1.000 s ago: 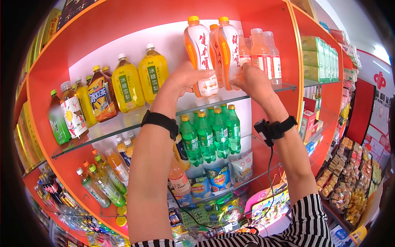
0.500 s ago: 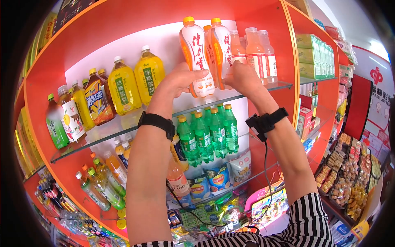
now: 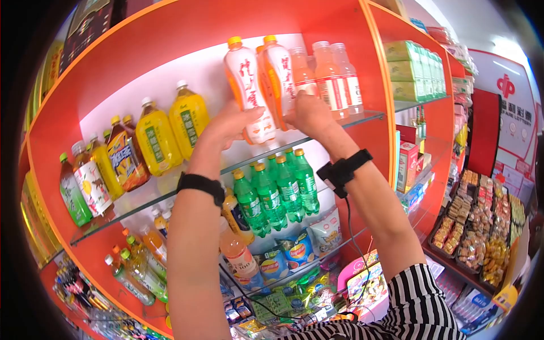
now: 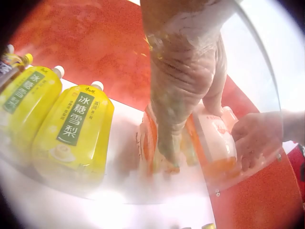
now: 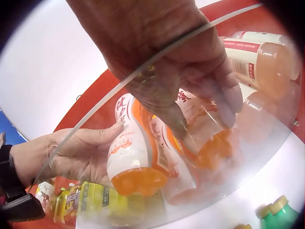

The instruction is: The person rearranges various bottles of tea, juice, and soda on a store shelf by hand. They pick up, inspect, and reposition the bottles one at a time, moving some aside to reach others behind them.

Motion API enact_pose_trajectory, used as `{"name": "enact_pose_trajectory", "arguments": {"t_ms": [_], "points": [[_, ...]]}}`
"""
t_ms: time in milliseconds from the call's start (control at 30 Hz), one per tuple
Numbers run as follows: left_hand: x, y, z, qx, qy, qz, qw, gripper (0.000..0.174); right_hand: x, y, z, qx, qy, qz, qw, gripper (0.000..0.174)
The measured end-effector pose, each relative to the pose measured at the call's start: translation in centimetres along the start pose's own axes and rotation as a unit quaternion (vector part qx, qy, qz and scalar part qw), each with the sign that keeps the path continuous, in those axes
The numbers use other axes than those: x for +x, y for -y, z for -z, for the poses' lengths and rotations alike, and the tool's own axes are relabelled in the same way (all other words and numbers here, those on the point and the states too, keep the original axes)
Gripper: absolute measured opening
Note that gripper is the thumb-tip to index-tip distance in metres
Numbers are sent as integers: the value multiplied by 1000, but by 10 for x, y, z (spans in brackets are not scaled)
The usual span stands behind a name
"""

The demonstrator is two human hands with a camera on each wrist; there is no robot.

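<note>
Two orange drink bottles with white, red-lettered labels and yellow caps stand side by side near the front of the upper glass shelf. My left hand [image 3: 229,123] grips the left bottle [image 3: 245,71] low, its thumb across the label. Around the lower part of the right bottle [image 3: 279,68] my right hand [image 3: 316,116] curls, hiding part of its side. Behind these two, another orange bottle shows in part. In the right wrist view the left hand [image 5: 78,150] wraps its bottle [image 5: 138,148] from the side.
Pink drink bottles [image 3: 330,79] stand right of the right hand, beside the red divider. Large yellow bottles [image 3: 154,139] are on the left. The glass shelf edge [image 3: 266,152] runs below the hands, with green bottles [image 3: 272,198] underneath. A cable [image 3: 352,243] hangs from the right wrist.
The head view has turned, so shelf, bottles and hands sit farther left and slightly lower. Both hands keep their hold on the same two bottles.
</note>
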State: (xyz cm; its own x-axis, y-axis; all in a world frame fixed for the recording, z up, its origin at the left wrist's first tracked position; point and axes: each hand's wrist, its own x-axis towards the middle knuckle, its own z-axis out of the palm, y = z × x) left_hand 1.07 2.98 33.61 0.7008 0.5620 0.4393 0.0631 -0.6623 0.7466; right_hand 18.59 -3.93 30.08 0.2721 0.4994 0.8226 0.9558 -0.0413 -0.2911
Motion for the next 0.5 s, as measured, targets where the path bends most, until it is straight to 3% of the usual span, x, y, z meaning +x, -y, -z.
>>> {"name": "enact_pose_trajectory", "arguments": {"t_ms": [467, 500], "points": [[-12, -8, -9, 41, -34, 44, 998, 47, -2, -17, 4, 58, -13, -9, 998, 29], [-17, -11, -9, 101, -44, 43, 993, 49, -4, -23, 6, 57, -11, -8, 998, 29]]}}
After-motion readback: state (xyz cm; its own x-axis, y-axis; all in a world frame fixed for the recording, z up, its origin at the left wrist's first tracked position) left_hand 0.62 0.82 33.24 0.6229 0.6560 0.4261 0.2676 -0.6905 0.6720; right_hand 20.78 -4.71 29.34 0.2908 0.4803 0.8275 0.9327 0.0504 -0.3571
